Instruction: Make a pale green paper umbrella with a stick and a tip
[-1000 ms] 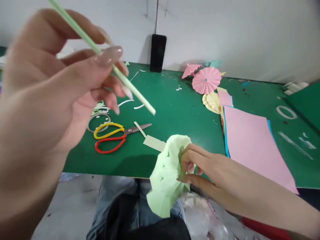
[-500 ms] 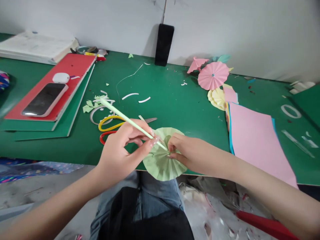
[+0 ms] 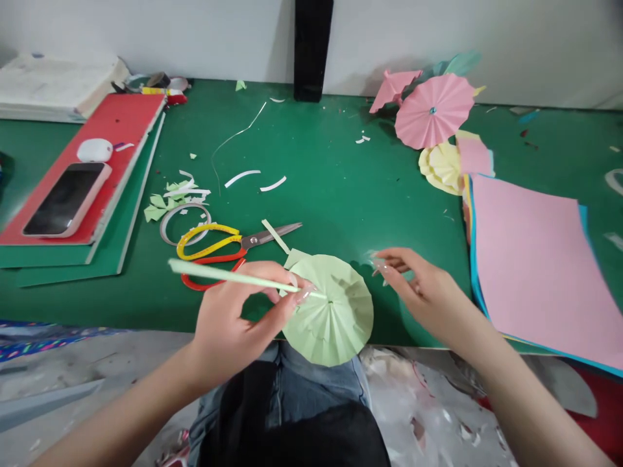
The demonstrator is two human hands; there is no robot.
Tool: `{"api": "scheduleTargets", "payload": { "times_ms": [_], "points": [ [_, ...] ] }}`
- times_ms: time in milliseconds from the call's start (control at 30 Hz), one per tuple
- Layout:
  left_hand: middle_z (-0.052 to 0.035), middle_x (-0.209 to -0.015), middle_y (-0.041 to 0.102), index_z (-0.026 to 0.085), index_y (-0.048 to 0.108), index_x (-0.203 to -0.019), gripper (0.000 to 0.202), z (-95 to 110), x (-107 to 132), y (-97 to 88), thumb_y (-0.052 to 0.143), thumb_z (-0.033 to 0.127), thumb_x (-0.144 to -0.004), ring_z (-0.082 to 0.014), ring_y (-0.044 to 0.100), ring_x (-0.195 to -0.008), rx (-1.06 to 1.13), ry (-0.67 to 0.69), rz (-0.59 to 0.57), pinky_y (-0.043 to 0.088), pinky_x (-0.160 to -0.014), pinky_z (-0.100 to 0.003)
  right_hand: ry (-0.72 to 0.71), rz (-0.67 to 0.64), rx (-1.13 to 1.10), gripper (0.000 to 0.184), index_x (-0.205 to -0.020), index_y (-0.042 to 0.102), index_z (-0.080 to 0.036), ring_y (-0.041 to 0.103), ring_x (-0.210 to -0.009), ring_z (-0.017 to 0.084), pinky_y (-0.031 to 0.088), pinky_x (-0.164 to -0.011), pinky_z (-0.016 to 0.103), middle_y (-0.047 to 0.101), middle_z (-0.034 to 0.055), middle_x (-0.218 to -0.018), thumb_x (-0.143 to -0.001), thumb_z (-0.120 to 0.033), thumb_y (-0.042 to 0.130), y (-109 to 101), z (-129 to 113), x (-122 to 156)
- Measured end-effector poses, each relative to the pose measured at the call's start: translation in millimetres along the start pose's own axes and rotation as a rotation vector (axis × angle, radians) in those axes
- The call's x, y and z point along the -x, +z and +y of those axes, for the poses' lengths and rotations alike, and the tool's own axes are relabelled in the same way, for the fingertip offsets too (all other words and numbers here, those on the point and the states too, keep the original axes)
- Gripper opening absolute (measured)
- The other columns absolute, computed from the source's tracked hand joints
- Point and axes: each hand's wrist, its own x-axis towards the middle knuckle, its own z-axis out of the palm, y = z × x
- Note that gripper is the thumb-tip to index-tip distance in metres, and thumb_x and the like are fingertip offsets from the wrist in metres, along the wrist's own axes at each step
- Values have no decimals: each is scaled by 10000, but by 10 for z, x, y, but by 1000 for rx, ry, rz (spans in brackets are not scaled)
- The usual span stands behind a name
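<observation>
looks like the left hand (image 3: pixel 238 319) is pinching the green stick (image 3: pixel 228 277) into the centre of the paper canopy (image 3: pixel 341 324), right hand (image 3: pixel 423 295) is hovering open beside it, so probably worth holding the stick straight

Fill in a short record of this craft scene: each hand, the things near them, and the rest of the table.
Left hand: pinches a pale green stick, its tip at the centre of the green paper circle
Right hand: open, beside the circle, not holding it
Nearby: scissors behind the left hand
Table: green; pink sheet right, pink paper umbrella at back, phone left
</observation>
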Motion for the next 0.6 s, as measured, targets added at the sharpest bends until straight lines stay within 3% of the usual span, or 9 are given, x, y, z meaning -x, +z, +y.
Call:
{"api": "scheduleTargets", "payload": {
  "times_ms": [200,367,600],
  "points": [
    [32,-780,693,199,582,-853,191,-7,-48,155,634,42,-757,-107,689,-695,-119,13,-62,542,-573,-170,37,45,-61,374,-1090,570,-153,607,-771,193,460,-579,289,645,92,-934,-906,-464,472,272,50,16],
    [47,-762,694,189,575,-843,167,-3,-164,173,619,55,-753,-46,608,-553,-170,-19,-124,481,-506,-130,24,45,-55,377,-1107,558,-153,583,-778,196,462,-613,305,637,83,-908,-900,-459,483,317,43,-15],
    [54,-734,684,199,529,-835,145,-35,-198,173,617,106,-766,-53,585,-527,-148,-23,-153,479,-502,-148,-10,74,26,392,-1075,572,-162,588,-781,199,480,-661,324,616,97,-959,-872,-494,530,362,14,-35]
  ]
}}
